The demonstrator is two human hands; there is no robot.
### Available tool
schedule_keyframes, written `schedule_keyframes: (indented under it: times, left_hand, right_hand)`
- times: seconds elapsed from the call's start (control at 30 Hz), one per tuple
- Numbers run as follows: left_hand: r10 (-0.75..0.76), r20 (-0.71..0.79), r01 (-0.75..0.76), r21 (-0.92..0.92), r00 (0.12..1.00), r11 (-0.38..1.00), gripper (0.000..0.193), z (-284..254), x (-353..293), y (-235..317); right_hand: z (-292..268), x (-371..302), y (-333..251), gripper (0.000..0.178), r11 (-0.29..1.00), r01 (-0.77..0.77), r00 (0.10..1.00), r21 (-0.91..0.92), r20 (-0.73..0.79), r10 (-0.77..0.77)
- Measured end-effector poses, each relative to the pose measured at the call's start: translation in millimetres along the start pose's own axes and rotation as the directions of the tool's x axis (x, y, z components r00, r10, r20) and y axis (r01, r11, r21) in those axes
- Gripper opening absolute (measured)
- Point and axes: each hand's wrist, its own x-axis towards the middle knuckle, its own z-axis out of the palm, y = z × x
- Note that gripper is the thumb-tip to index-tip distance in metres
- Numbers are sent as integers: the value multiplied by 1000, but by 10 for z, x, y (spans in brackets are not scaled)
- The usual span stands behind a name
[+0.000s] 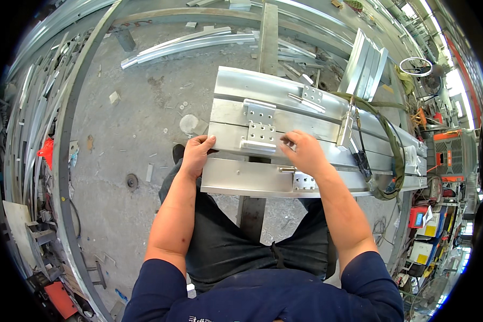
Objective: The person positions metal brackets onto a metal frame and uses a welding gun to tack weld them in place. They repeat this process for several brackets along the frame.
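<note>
- Surface: long silver aluminium panels (231,141) lie side by side on a grey steel frame (250,214).
- Drilled silver metal hinge (262,130): on the panels, near their left edge.
- My left hand (197,155): closed on the panels' left edge, thumb uppermost.
- My right hand (306,152): fingers curled, right of the hinge; I cannot tell whether it holds anything.
- Room: grey concrete floor (145,123) beyond the left edge; orange-and-grey boxy machine (449,155) beyond the right.

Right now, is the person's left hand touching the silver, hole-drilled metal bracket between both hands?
Apart: the head view shows bare flat metal between the left hand and the drilled bracket.
</note>
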Motion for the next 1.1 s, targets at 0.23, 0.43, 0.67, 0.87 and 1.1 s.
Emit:
schedule_keyframes:
  times: [0.23,0.43,0.67,0.87,1.1]
  left_hand:
    - [12,24,-12,-29,1000,1000,28,0,-6,17]
    - [49,97,-57,79,994,995,30,-95,54,-46]
    - [29,2,-30,40,1000,999,30,-41,14,-2]
    - [204,-266,-192,70,942,979,24,-50,27,29]
    - [108,-273,-85,96,956,992,43,-144,77,-19]
  right_hand:
    - [334,651,-708,38,982,-121,966,148,244,82]
    - [554,950,-1023,52,989,-129,943,-78,298,146]
    - [404,992,-923,55,920,-164,972,356,215,90]
    - [216,740,-516,31,998,-44,991,41,127,39]
    - [277,262,-375,70,985,21,997,-171,78,-7]
